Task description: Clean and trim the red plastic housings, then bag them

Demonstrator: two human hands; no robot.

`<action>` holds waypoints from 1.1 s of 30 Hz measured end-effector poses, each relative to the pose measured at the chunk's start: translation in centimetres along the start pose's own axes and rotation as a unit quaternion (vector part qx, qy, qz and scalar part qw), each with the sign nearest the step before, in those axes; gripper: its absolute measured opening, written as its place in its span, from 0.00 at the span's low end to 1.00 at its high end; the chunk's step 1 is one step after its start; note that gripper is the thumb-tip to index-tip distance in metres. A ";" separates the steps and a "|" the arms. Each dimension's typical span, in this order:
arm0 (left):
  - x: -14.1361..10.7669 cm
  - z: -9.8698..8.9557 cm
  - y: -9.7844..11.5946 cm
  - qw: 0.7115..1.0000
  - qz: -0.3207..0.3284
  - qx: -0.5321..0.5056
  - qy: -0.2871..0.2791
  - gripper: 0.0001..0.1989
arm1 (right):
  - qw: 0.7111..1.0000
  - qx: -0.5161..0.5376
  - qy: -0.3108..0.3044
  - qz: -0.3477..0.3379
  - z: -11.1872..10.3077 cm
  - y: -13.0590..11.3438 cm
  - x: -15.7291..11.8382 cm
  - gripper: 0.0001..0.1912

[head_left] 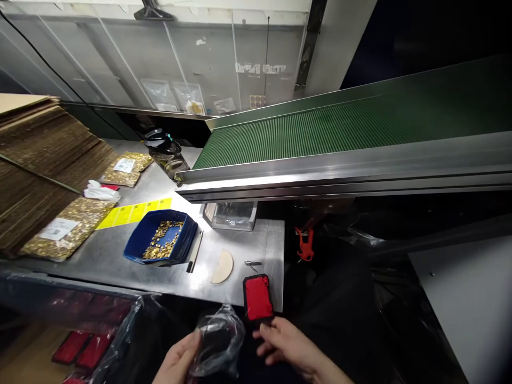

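My left hand [180,358] pinches a crumpled clear plastic bag [222,341] at the bottom middle. To its right, my right hand [290,346] has its thumb and forefinger at the lower edge of a flat red and black rectangular part [258,298], with the other fingers curled below. That part reaches over the front right corner of the metal table [266,240]. Just beyond it lie a nail clipper [253,263] and a pale half-round disc [222,266]. A blue bin [134,250] with small brass-coloured pieces stands further left.
A green ribbed conveyor [296,130] with a metal side rail crosses behind the table. Bags of brass pieces [76,226] and stacked cardboard [48,160] are at the left. A plastic-lined box holds red parts [94,351] at lower left. A red air gun [306,245] hangs right.
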State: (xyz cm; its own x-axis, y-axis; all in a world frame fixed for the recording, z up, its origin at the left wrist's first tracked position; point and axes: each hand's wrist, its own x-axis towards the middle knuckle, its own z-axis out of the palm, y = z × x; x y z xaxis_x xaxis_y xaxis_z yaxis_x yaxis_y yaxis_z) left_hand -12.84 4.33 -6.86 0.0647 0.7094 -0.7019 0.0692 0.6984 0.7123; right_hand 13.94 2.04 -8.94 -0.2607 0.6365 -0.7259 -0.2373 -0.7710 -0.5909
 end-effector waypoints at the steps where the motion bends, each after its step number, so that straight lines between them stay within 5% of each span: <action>1: 0.3 0.5 -0.3 1.000 -0.001 -0.017 0.019 0.33 | 0.996 0.087 0.008 0.009 0.6 0.9 0.7 0.31; 4: 1.1 2.1 -0.3 0.998 0.003 -0.043 0.045 0.34 | 0.968 0.248 0.045 0.013 1.6 1.6 1.9 0.33; 6: 1.4 2.8 0.1 0.998 0.015 -0.027 0.054 0.33 | 0.970 0.237 0.054 -0.012 1.5 1.1 1.6 0.32; 10: 1.7 3.6 0.6 0.992 0.038 0.084 0.081 0.34 | 0.979 0.118 0.102 -0.130 0.4 -1.2 -1.5 0.28; 15: 1.8 5.0 1.2 0.961 0.138 0.218 0.096 0.34 | 0.947 -0.153 0.118 -0.257 -0.2 -4.5 -6.7 0.19; 17: 1.8 5.7 1.4 0.961 0.150 0.221 0.066 0.33 | 0.902 -0.330 0.076 -0.268 0.1 -4.9 -7.8 0.12; 19: 1.7 6.4 1.8 0.963 0.157 0.216 0.042 0.32 | 0.825 -0.493 0.050 -0.271 0.3 -4.5 -8.1 0.07; 22: 1.3 7.4 2.4 0.925 0.242 0.291 0.032 0.27 | 0.747 -0.602 0.049 -0.278 0.3 -3.2 -7.7 0.11; 24: 1.1 7.9 2.8 0.871 0.324 0.368 0.037 0.22 | 0.759 -0.595 0.083 -0.252 0.0 -2.7 -7.4 0.08; 27: 1.2 8.2 3.2 0.812 0.385 0.430 0.084 0.17 | 0.839 -0.483 0.168 -0.185 -0.5 -2.7 -7.4 0.10; 30: 1.6 8.3 3.6 0.808 0.394 0.426 0.102 0.12 | 0.921 -0.291 0.191 -0.174 -0.8 -2.8 -7.0 0.17; 33: 1.8 8.8 3.5 0.835 0.388 0.386 0.053 0.05 | 0.954 -0.139 0.172 -0.204 -0.7 -2.2 -5.7 0.22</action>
State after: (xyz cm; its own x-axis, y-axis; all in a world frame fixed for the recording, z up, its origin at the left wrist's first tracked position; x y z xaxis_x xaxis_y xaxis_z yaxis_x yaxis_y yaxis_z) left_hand -3.74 7.24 -5.70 0.3025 0.9531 0.0028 0.6717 -0.2153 0.7089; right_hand 16.63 0.11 -3.69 0.1335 0.8781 -0.4594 0.0157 -0.4654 -0.8850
